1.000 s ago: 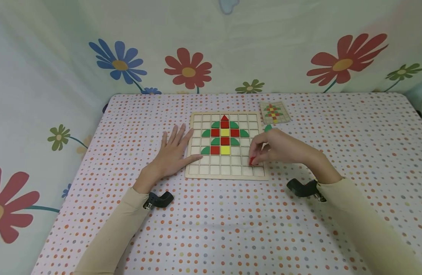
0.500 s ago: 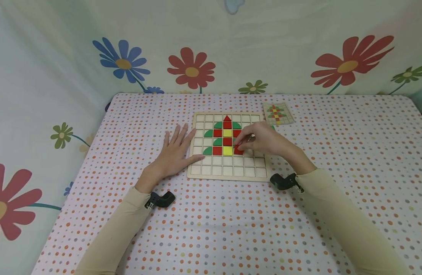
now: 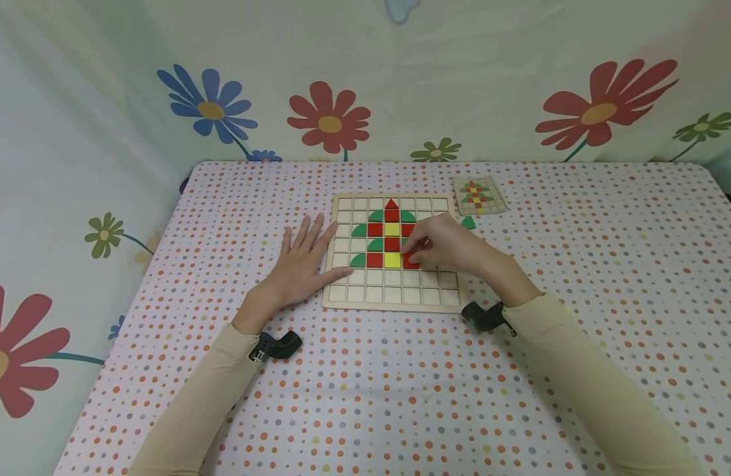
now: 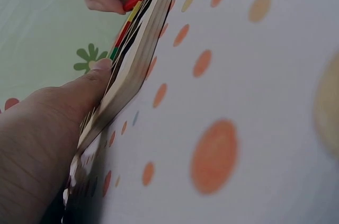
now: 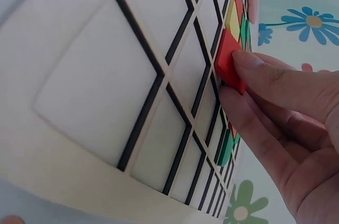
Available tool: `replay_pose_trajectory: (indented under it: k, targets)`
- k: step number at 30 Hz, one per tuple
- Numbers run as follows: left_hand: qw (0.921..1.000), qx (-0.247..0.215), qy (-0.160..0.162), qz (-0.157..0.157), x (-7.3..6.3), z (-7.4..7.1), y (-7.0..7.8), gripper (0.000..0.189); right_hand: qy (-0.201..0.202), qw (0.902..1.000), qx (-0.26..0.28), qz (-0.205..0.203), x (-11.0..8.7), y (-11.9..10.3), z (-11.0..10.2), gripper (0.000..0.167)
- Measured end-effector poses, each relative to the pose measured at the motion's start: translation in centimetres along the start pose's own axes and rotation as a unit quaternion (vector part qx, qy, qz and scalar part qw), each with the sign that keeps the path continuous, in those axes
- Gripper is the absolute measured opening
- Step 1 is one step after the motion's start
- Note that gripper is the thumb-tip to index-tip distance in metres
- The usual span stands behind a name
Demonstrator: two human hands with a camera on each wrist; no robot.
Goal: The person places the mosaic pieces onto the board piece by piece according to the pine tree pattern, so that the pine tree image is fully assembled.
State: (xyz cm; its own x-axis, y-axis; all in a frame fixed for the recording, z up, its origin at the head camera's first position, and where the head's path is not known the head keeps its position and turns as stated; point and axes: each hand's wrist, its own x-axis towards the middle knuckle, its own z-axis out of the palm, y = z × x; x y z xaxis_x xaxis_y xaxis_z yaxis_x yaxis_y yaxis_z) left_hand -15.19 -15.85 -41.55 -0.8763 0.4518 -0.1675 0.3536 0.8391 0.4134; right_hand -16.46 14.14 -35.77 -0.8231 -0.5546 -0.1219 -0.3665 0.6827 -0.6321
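A wooden grid board (image 3: 395,308) lies on the table, with red, yellow and green tiles forming a tree shape in its cells. My right hand (image 3: 445,243) pinches a red square tile (image 5: 228,57) between thumb and fingers, just right of the lower yellow tile (image 3: 392,260). In the right wrist view this red tile sits tilted over its cell, thumb on its face and a fingertip at its lower edge. My left hand (image 3: 297,268) lies with fingers spread along the board's left edge, its thumb resting on the frame. Part of the tree's right side is hidden behind my right hand.
A small card (image 3: 479,196) printed with a similar tree lies beyond the board's upper right corner. Beside it is a loose green tile (image 3: 468,223). A dotted cloth covers the table (image 3: 365,390), and a flowered curtain (image 3: 484,79) hangs behind it.
My right hand has carried the red tile leftward from the board's right side to the cell beside the lower yellow tile. The left hand stays in place.
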Motion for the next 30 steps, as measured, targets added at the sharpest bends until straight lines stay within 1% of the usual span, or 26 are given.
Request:
replay_pose_trajectory:
  k: [4, 6, 11, 15, 19, 22, 24, 26, 30]
  targets:
    - [1.0, -0.001, 0.0, -0.001, 0.0, 0.0, 0.0, 0.096, 0.0, 0.9997, -0.024, 0.009, 0.0, -0.4, 0.2, 0.012]
    - [1.0, -0.001, 0.0, -0.001, 0.0, 0.0, 0.0, 0.096, 0.004, 0.9992, -0.04, 0.003, 0.1, -0.5, 0.4, 0.01]
    - [1.0, -0.002, -0.002, 0.0, 0.0, -0.2, 0.2, 0.096, 0.023, 0.9976, -0.064, -0.005, 0.0, -0.5, 0.8, 0.014]
    - [1.0, 0.002, -0.002, 0.001, 0.0, -0.2, 0.3, 0.096, 0.033, 0.9982, -0.049, 0.005, -0.6, -0.3, 0.9, 0.011]
    - [1.0, 0.002, -0.002, 0.002, 0.0, -0.2, 0.3, 0.096, 0.04, 0.9992, -0.003, -0.004, -1.7, 0.2, 0.9, 0.013]
    - [1.0, 0.0, -0.002, 0.003, 0.0, -0.2, 0.3, 0.096, 0.036, 0.9989, 0.029, -0.003, -2.7, 0.7, 0.4, 0.015]
    - [1.0, -0.001, -0.001, 0.004, 0.0, -0.2, 0.3, 0.096, 0.036, 0.9986, 0.037, 0.004, -3.3, 1.2, -0.3, 0.016]
    - [1.0, -0.001, 0.0, 0.004, 0.0, -0.2, 0.3, 0.096, 0.043, 0.9985, 0.031, 0.014, -3.8, 1.8, -1.1, 0.017]
    - [1.0, 0.0, -0.001, 0.002, -0.1, -0.2, 0.2, 0.096, 0.064, 0.9973, -0.014, 0.033, -4.2, 3.1, -2.8, 0.018]
